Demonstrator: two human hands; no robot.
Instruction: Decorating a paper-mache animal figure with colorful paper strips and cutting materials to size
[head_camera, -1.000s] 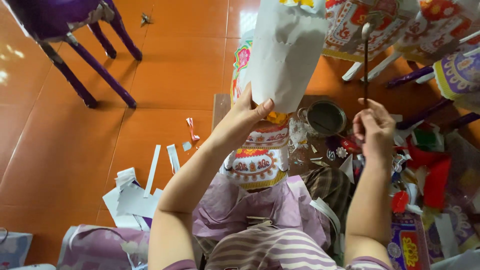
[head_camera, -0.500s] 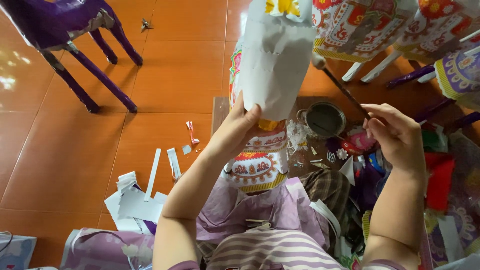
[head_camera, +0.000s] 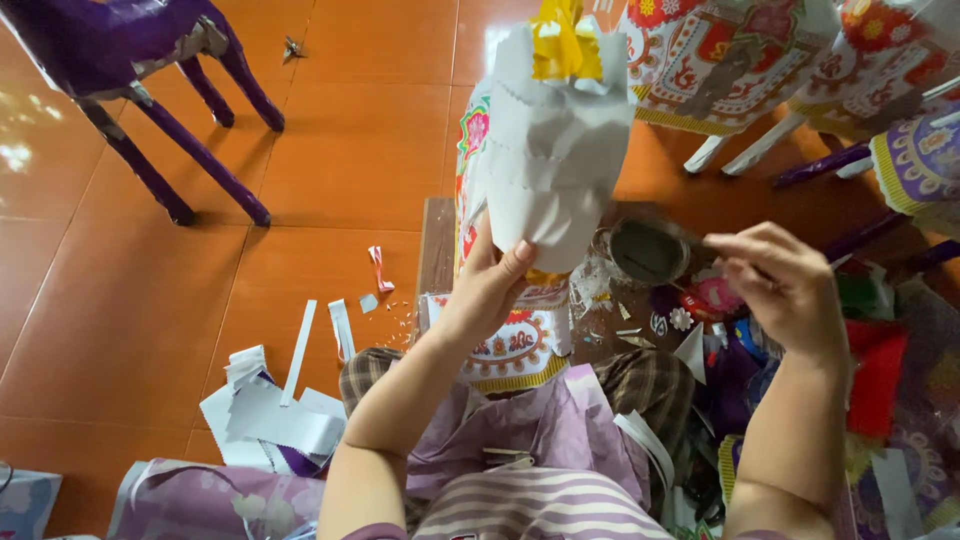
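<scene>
My left hand (head_camera: 490, 290) grips the lower side of a tall paper figure (head_camera: 555, 160), held upright in front of me. The figure is wrapped in grey-white paper with a yellow tuft on top and a bright printed pattern down its left edge and base. My right hand (head_camera: 785, 290) is to its right, fingers pinched on a thin stick (head_camera: 700, 240) that is blurred. The stick's tip reaches towards a small round dark pot (head_camera: 648, 250) on a low board (head_camera: 437, 250). My lap holds purple paper (head_camera: 560, 430).
A purple paper animal's legs (head_camera: 200, 150) stand on the orange tiled floor at the upper left. More patterned paper figures (head_camera: 740, 60) stand at the upper right. White paper strips and scraps (head_camera: 290, 400) lie at my left. Coloured paper bits (head_camera: 870, 370) are piled at my right.
My right hand has come down from holding the stick upright, and the stick now points towards the round pot. My left hand keeps the figure up, shifted a little.
</scene>
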